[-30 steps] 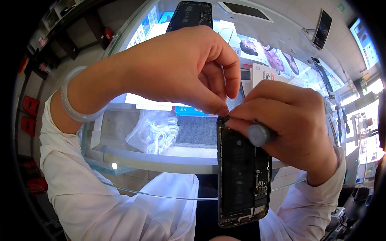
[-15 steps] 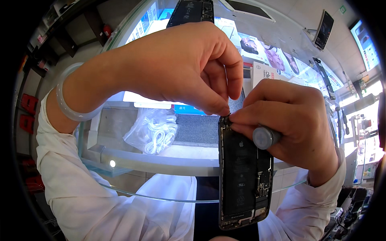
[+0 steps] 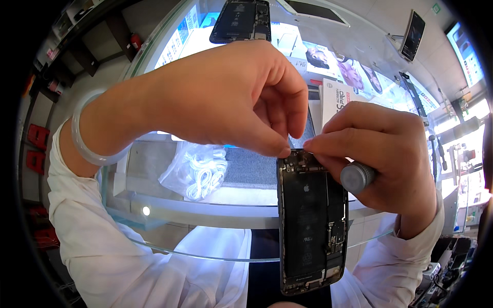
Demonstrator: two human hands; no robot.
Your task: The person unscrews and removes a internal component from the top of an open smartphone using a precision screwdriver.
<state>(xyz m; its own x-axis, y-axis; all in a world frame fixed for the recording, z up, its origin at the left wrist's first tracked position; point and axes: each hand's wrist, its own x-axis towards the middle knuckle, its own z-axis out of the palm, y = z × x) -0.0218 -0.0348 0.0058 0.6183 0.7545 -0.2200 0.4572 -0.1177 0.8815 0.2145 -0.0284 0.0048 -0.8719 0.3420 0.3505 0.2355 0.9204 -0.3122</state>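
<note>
An opened smartphone [image 3: 306,220], its black battery and circuit parts bare, stands tilted toward me over the table's near edge. My left hand [image 3: 246,97] is closed at its top left corner, the thumb pressed on the rim and the other fingers curled. Close to the top right part of the phone, my right hand [image 3: 375,154] has thumb and forefinger pinched together. A screwdriver with a round grey knurled handle [image 3: 357,177] is tucked in that same hand; its shaft and tip are hidden. Whether the pinching fingers hold some small part cannot be made out.
On the glass counter lie a second opened phone [image 3: 241,21], a white-framed phone or tablet [image 3: 316,11], a white box [image 3: 336,97] and a bag of white cables [image 3: 197,172]. A grey mat [image 3: 251,169] lies behind the phone. Another phone stands upright [image 3: 412,37] at far right.
My right fingertips have drawn off to the right, away from my left thumb, uncovering more of the phone's top. My left hand keeps its hold on the corner.
</note>
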